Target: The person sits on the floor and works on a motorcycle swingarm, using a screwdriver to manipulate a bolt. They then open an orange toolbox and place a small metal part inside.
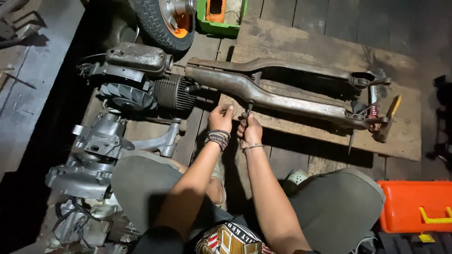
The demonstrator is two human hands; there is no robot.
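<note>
Fingers (229, 111) of both hands pinch small bolt (248, 108) under swingarm (278, 96).

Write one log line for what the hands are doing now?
left hand: touching board edge | right hand: gripping small tool under metal frame | engine: left, untouched

Upper left: a tyre with an orange hub (165, 19), just beside a green plastic tray (221, 23). Below, a finned engine cylinder (174, 92) next to a black cooling fan (126, 96) and a rusty metal cover (139, 57). Lower left, a grey engine casing (96, 146). At lower right, an orange toolbox (416, 207) with a yellow latch. Dark wooden floor planks (329, 19) underneath.
</note>
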